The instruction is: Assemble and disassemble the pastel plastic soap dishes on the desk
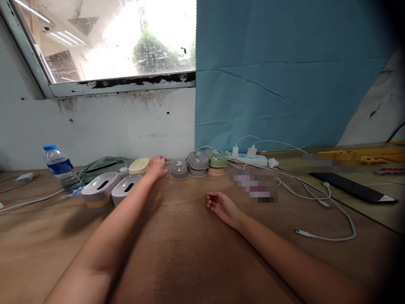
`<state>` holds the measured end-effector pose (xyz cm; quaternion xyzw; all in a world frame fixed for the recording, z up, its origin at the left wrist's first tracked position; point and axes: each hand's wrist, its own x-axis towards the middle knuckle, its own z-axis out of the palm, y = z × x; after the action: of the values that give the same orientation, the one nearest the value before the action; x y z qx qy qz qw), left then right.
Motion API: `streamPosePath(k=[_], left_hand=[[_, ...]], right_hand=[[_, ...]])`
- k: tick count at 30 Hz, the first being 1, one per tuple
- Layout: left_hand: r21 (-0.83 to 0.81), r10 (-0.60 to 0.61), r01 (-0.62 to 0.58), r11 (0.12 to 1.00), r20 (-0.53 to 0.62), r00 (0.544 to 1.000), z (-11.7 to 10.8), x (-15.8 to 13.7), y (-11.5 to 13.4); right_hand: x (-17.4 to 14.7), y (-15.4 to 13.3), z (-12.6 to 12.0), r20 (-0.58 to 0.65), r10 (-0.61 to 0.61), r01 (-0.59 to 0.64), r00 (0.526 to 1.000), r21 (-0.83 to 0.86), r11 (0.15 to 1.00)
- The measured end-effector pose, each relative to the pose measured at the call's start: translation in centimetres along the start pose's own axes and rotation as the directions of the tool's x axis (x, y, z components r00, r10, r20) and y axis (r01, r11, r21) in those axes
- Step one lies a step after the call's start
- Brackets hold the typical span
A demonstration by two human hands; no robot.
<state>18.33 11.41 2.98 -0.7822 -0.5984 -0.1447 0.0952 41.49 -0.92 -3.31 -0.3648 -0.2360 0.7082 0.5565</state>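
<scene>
My left hand (156,168) reaches to the back of the table, beside a pale yellow oval lid or box (139,166). Its fingers look slightly apart, with nothing visible between them. To its right stands a small grey box (179,169) with a loop on its front. Beyond that are stacked grey boxes (198,162) and a green-topped box (217,158) on a tan base. My right hand (223,207) rests on its side over the middle of the table, fingers loosely curled and holding nothing. Two pale boxes with slotted tops (100,185) sit left of my left forearm.
A water bottle (61,171) leans at the left, near a green pouch (103,169). A white power strip (248,158) with chargers lies at the back. White cables (340,239) curl across the right side, near a black flat object (351,188). One patch is blurred.
</scene>
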Motion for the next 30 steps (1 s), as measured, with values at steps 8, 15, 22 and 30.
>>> streamPosePath(k=[8, 15, 22, 30], left_hand=[[-0.176, 0.152, -0.169, 0.97, -0.107, 0.983, 5.8, -2.5, 6.2], [-0.253, 0.138, -0.202, 0.946, -0.248, 0.959, 4.3, -6.6, 6.8], [-0.437, 0.321, -0.429, 0.791, -0.3, 0.898, 1.0, -13.3, 6.3], [-0.555, 0.387, -0.48, 0.68, -0.284, 0.877, -0.4, -16.4, 4.5]], right_hand=[[0.0, 0.0, 0.1, 0.003, -0.019, 0.019, 1.0, -0.03, 0.999], [0.0, 0.1, -0.1, 0.017, -0.029, 0.029, 0.999, -0.045, 0.999], [0.1, 0.2, 0.1, 0.011, -0.059, 0.06, 0.998, -0.062, 0.996], [-0.4, 0.0, 0.5, 0.017, -0.155, 0.156, 0.988, -0.141, 0.978]])
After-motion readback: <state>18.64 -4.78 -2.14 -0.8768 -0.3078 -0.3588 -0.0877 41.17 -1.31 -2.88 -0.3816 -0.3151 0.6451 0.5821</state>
